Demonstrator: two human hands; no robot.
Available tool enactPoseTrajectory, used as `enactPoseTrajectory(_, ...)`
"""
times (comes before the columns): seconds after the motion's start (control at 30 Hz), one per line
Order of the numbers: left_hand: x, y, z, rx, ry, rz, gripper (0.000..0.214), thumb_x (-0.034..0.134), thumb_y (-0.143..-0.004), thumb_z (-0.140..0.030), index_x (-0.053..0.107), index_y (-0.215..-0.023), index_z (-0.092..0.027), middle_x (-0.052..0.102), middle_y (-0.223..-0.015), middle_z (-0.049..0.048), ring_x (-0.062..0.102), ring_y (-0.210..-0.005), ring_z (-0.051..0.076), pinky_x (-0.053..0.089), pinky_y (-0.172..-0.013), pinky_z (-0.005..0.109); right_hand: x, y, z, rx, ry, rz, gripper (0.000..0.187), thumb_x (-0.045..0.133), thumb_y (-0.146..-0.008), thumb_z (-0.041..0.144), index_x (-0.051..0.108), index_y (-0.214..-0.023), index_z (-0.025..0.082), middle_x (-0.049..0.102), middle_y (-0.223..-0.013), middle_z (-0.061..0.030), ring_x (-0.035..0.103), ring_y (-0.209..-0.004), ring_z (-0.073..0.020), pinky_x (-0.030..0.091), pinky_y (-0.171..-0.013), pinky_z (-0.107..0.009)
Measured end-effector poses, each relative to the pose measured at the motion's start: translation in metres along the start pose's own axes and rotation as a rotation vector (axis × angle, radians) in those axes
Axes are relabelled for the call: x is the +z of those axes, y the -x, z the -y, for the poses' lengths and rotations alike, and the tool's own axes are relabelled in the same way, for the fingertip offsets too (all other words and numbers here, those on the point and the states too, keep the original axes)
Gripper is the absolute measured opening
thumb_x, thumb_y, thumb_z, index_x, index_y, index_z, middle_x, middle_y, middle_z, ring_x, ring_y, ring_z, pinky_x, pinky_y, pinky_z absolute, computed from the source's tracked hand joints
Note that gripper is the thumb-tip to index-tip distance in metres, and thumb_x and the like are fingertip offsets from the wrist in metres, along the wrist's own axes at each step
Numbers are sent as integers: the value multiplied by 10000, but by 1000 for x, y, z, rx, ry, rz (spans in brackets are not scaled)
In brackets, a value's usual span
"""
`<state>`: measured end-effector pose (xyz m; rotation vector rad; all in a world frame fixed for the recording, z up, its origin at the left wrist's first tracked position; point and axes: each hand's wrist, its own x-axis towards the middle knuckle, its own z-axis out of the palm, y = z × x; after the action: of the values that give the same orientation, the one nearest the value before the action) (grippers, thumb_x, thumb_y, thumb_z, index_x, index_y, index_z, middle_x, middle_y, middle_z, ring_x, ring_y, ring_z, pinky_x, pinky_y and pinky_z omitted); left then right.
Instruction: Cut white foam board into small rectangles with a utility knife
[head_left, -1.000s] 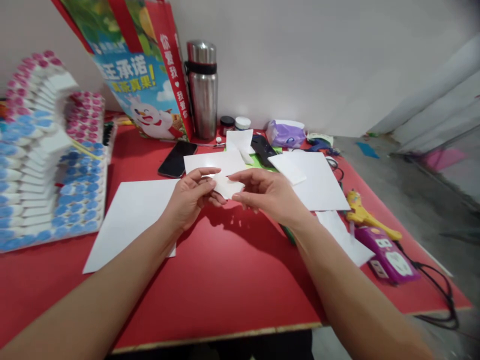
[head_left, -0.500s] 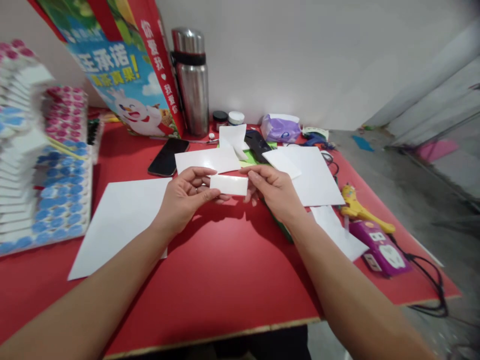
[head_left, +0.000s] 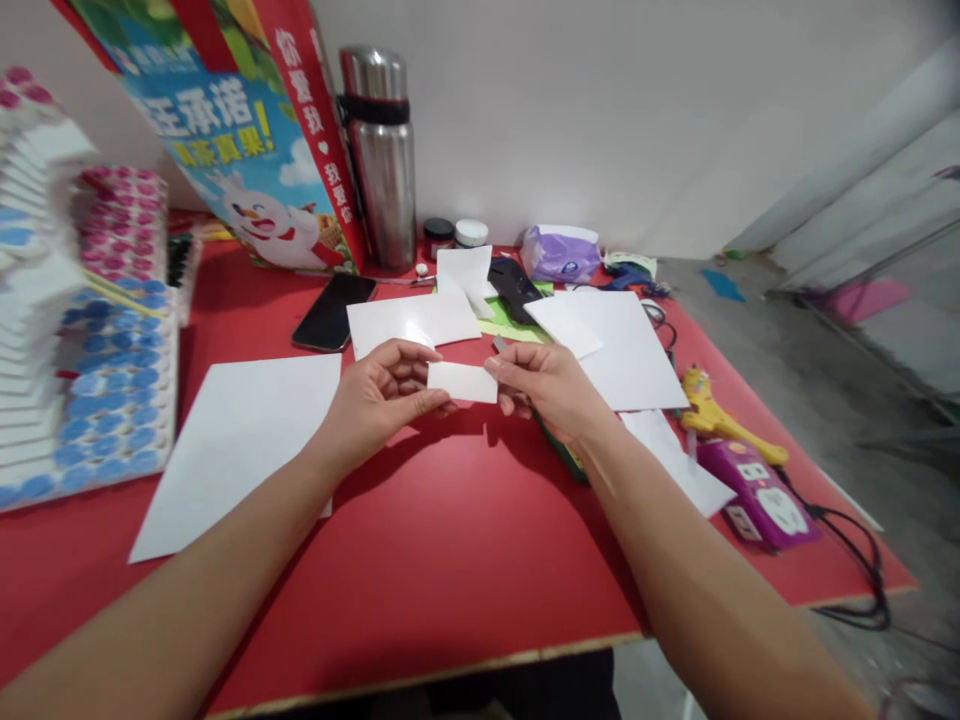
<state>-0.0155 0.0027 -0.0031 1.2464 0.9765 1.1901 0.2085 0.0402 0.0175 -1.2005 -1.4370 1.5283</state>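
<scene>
Red desk (head_left: 450, 560), pale edge along bottom; grey wall (head_left: 637, 130) across top, bare floor (head_left: 795, 370) at right. White card (head_left: 463, 383) mid-frame, above desk; left hand (head_left: 375, 395), right hand (head_left: 555, 390) pinching opposite ends between fingers (head_left: 409, 350).

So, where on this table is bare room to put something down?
Mainly between left forearm and right forearm, from the white card to the front edge; also, smaller, between phone and blue pieces. Crowded: the back, around the bottle, and right, around the purple socket box.
</scene>
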Motion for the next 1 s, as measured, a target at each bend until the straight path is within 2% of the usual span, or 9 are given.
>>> enactPoseTrajectory(0.13,1,0,-1,73,-179,-18,368,852,-775,-307,649,-1063,-202,678,-899,16,712,-844,189,598,-749,310,0,-1,0,1,26,-12,334,788,-827,480,653,-754,183,596,-507,33,425,-422,-69,298,-426,-209)
enactPoseTrajectory(0.27,3,2,-2,304,-532,29,277,792,-843,-310,689,-1082,-215,690,-1105,75,660,-1015,232,549,-846,355,1,1,4,-39,207,-7,298,747,-859,426,668,-720,175,546,-466,48,414,-426,-76,306,-455,-237)
enactPoseTrajectory(0.4,9,5,2,503,-837,135,275,725,-917,-359,690,-1133,-192,705,-1102,101,643,-1041,270,504,-931,426,3,2,5,-94,446,9,289,701,-887,354,680,-665,171,532,-462,51,431,-453,-89,332,-510,-266)
enactPoseTrajectory(0.5,15,7,7,512,-975,166,289,665,-957,-342,669,-1167,-144,690,-1117,132,637,-1031,279,512,-910,430,2,1,2,-185,590,0,258,683,-905,310,719,-697,163,647,-595,16,544,-576,-117,403,-621,-279)
enactPoseTrajectory(0.63,21,8,11,495,-1187,195,215,593,-987,-288,687,-1047,-104,677,-1044,150,619,-972,301,507,-870,459,-3,5,10,-291,929,-173,208,599,-980,245,761,-887,153,770,-892,-61,669,-817,-181,445,-774,-305)
enactPoseTrajectory(0.7,24,9,10,484,-1268,207,228,559,-1005,-283,697,-969,-104,667,-987,144,603,-930,294,501,-851,457,-5,13,20,-256,1171,-251,201,586,-999,269,744,-965,150,769,-965,-92,681,-849,-212,443,-765,-321)
enactPoseTrajectory(0.77,26,11,9,477,-1327,219,252,536,-1016,-276,696,-921,-106,654,-946,138,583,-905,284,495,-838,442,-5,24,31,-145,1405,-259,228,596,-1002,335,708,-1059,145,752,-1035,-126,692,-865,-249,439,-716,-331)
enactPoseTrajectory(0.9,29,12,7,496,-1396,254,269,494,-1034,-265,688,-935,-108,645,-952,135,543,-878,271,482,-807,420,-4,44,34,38,1682,-90,374,651,-970,430,620,-1183,124,704,-1085,-179,700,-944,-318,439,-666,-331)
enactPoseTrajectory(1.0,30,11,6,549,-1400,281,280,458,-1049,-254,695,-1036,-105,655,-987,137,525,-861,266,472,-800,423,-6,49,21,56,1729,8,260,541,-1018,289,588,-1197,107,680,-1034,-175,705,-874,-302,440,-650,-335)
